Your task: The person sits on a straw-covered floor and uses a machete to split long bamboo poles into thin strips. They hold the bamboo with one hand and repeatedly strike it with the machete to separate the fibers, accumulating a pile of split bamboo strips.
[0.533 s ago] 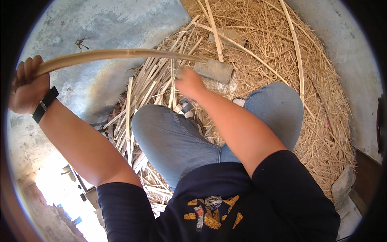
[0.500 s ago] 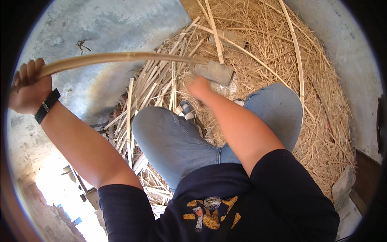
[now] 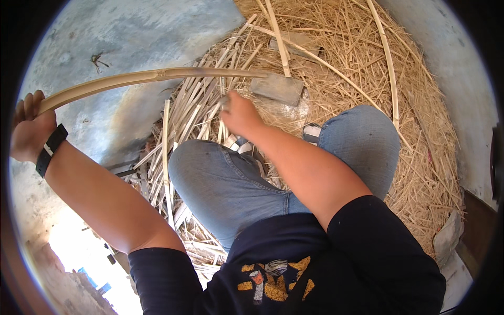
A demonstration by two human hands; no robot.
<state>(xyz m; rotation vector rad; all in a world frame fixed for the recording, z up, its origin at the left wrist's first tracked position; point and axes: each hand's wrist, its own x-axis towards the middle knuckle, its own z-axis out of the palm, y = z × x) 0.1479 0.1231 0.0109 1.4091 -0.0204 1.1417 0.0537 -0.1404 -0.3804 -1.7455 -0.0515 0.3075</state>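
Note:
My left hand [image 3: 34,126], with a black band on its wrist, is raised at the far left. Its fingers wrap round one end of a long split bamboo strip [image 3: 131,78]. The strip arches to the right, and its far end lies on a grey stone block [image 3: 278,90]. In front of my knees, below the strip and left of the block, my right hand [image 3: 240,115] is closed in a fist. A small dark bit shows at its fingers, too unclear to name. The right hand is apart from the strip.
Bamboo shavings [image 3: 420,173] cover the floor, with cut strips [image 3: 202,113] heaped at the left. Long bamboo strips [image 3: 388,63] lie at the back right. Another flat stone [image 3: 296,44] sits beyond the block. A bluish-grey wall [image 3: 136,37] rises on the left.
My right hand has moved left, away from the stone block. My left hand has shifted slightly left and down, still gripping the bamboo strip.

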